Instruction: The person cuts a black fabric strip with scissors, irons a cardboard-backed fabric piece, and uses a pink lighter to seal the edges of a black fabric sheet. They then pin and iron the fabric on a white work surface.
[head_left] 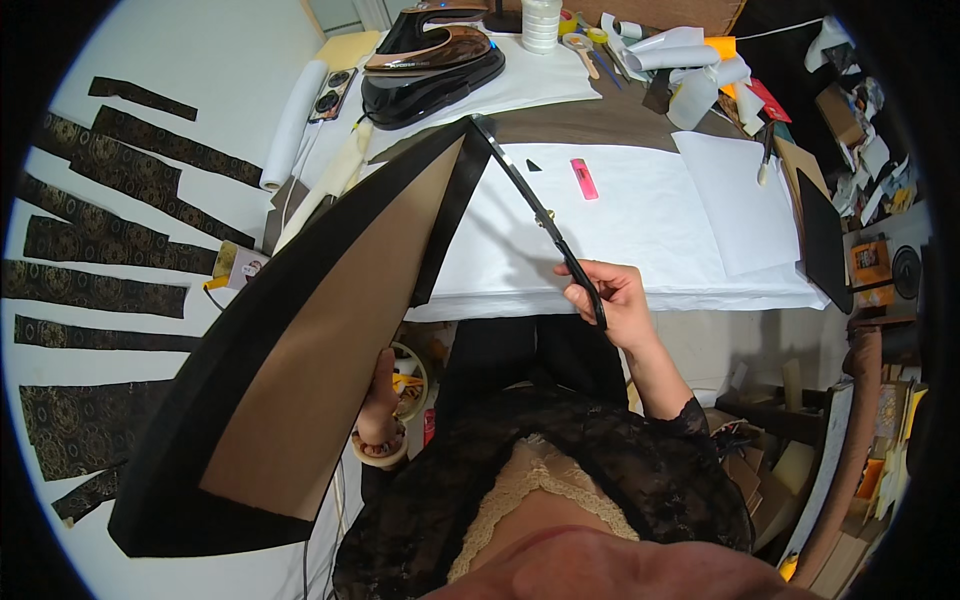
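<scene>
My left hand (380,402), with a bracelet at the wrist, is closed on the edge of a large tilted panel (330,330). The panel has a bare brown middle and wide black cloth folded over its edges. In my right hand (618,297) are scissors (574,265) with dark handles. Their blade tips reach the panel's top corner, at the black cloth; whether they are touching it is hard to tell. A small black triangular scrap (533,165) lies on the white-covered table (640,235), beside a flat pink piece (585,180).
A black and copper iron (430,75) rests on its base at the back. Left of it are a phone (334,95) and a white roll (294,125). Patterned dark cloth strips (105,240) hang at far left. White sheets (745,205) lie right; a bottle (541,28) and rolled papers (680,55) stand behind.
</scene>
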